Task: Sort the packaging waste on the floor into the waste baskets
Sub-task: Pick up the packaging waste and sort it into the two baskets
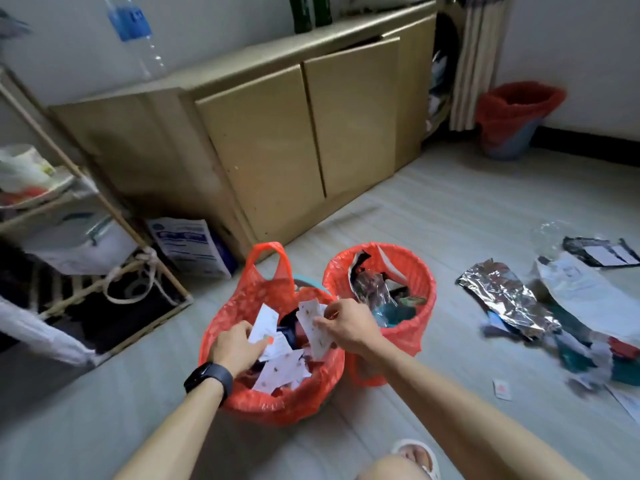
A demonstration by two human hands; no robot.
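Left hand (235, 348): over the near basket, fingers curled round a white paper scrap (265, 322); black watch (207, 377) on the wrist
Right hand (346, 327): just beside the left hand, thumb and fingers pinching a printed paper strip (313, 327) near its upper end
Near basket (277, 407): directly beneath both hands, lined with a red bag, holding white printed paper pieces
Second basket (420, 306): just beyond the right hand, touching the near basket, red-lined, holding clear film and dark wrappers
Silver foil wrapper (509, 299): flat on the floor, well to the right of the right hand
White mailer bag (581, 292): just right of the foil, farther from the hand, beside a heap of mixed wrappers
Black mailer (599, 252): beyond the white mailer bag
Small sachet (502, 389): alone on the floor, right of the right forearm
Third basket (516, 112): far beyond the right hand, against the wall, red-lined
Cabinet (277, 150): beyond both hands, doors shut
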